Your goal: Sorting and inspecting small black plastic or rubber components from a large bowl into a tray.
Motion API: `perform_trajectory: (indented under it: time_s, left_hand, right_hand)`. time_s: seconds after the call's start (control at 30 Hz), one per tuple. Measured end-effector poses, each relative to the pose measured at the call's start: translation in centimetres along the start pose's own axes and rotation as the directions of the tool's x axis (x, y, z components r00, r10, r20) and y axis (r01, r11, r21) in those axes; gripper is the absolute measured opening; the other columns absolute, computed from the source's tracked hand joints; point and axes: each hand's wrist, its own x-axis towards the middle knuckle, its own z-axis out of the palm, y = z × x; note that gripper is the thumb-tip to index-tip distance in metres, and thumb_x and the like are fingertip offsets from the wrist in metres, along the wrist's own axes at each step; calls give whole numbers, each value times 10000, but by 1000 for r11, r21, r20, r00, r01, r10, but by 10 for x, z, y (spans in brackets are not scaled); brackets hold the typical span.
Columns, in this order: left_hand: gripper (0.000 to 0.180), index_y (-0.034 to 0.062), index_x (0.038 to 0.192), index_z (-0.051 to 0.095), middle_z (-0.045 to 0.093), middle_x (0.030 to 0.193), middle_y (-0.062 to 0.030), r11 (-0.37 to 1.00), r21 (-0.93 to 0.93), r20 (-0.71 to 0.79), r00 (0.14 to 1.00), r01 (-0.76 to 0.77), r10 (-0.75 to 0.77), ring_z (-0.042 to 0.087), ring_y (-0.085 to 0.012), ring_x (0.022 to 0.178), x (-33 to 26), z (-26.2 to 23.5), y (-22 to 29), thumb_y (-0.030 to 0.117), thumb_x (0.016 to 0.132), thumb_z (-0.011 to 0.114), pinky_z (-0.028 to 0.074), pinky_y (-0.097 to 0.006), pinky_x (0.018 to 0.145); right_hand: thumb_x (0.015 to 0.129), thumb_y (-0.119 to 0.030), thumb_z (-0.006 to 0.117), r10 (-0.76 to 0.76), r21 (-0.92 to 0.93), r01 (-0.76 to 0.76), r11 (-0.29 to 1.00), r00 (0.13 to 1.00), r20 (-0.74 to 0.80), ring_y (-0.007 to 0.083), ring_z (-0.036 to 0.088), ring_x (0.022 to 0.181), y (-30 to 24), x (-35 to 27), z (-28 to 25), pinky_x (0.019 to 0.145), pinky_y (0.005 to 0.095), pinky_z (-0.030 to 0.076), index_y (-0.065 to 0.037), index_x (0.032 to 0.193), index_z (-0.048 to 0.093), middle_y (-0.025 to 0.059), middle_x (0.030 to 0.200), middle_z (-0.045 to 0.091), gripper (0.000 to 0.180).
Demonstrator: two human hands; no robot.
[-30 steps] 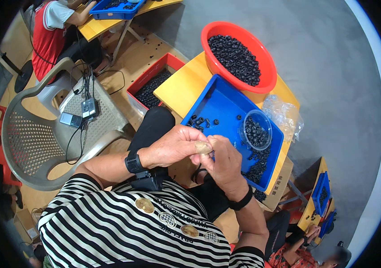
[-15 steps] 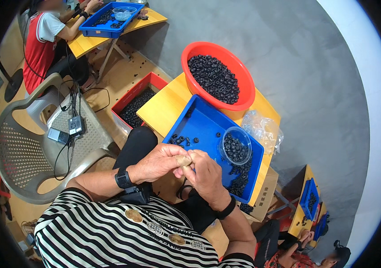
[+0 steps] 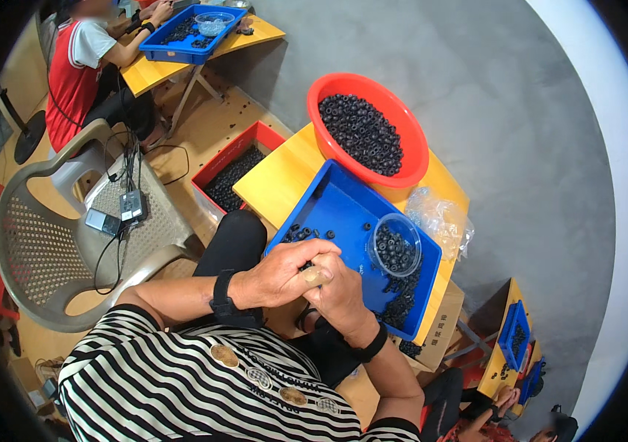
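My left hand (image 3: 270, 276) and my right hand (image 3: 342, 293) are pressed together over the near edge of a blue tray (image 3: 340, 202). Both are closed, thumbs and fingers bent against each other. Whatever sits between them is hidden, though a dark spot shows in the gap. Small black ring-like parts (image 3: 399, 300) lie loose at the tray's right side, with several more at its left behind my hands. Inside the tray, a clear round tub (image 3: 418, 237) holds more of these parts.
A red basin (image 3: 419, 140) full of black parts and a clear plastic bag (image 3: 435, 217) rest on the yellow table (image 3: 273, 178). Left of it stands a red box (image 3: 266, 134) of parts, then a chair (image 3: 37, 254) with devices. A cardboard box (image 3: 447, 313) is at right. Other people work nearby.
My hands have closed more tightly together, the left turning and moving slightly right. The whole scene has shifted a little rightward in view.
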Motion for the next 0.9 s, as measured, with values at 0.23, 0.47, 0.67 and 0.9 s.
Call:
perform_trajectory:
  time_s: [0.23, 0.47, 0.67, 0.9]
  left_hand:
    - [273, -18, 971, 590, 622, 817, -152, 997, -24, -168, 983, -73, 68, 633, -281, 758, 0, 6, 1, 239, 919, 515, 498, -327, 678]
    - [398, -25, 1176, 491, 605, 820, -75, 913, -376, -52, 981, 156, -189, 566, -121, 617, 6, 0, -3, 307, 976, 401, 445, -229, 573]
    - [479, -21, 1183, 497, 611, 919, -98, 766, -590, -11, 946, 255, -323, 563, -74, 588, -6, -4, -24, 390, 983, 353, 474, -200, 550]
    - [545, -22, 1167, 513, 630, 970, -118, 769, -526, 46, 915, 363, -400, 579, -92, 623, -16, -10, -21, 449, 977, 312, 452, -195, 571]
  right_hand:
    - [720, -124, 685, -80, -66, 75, 995, 994, -68, 292, 602, 743, 2, -6, 10, 594, 366, 493, -71, 976, 529, 107, 864, 576, 305]
    - [767, -75, 644, 155, -50, -159, 986, 984, -83, 284, 606, 667, -10, 11, 1, 580, 348, 494, -48, 1050, 553, 131, 867, 605, 298]
    - [820, -73, 667, 313, 251, -261, 932, 929, -198, 68, 499, 615, 2, 0, -14, 558, 209, 425, -27, 1130, 570, 18, 761, 556, 328]
    - [846, -2, 594, 408, 196, -367, 909, 880, -244, 18, 411, 593, 35, -17, -33, 554, 163, 359, -34, 1163, 555, -46, 698, 479, 321]
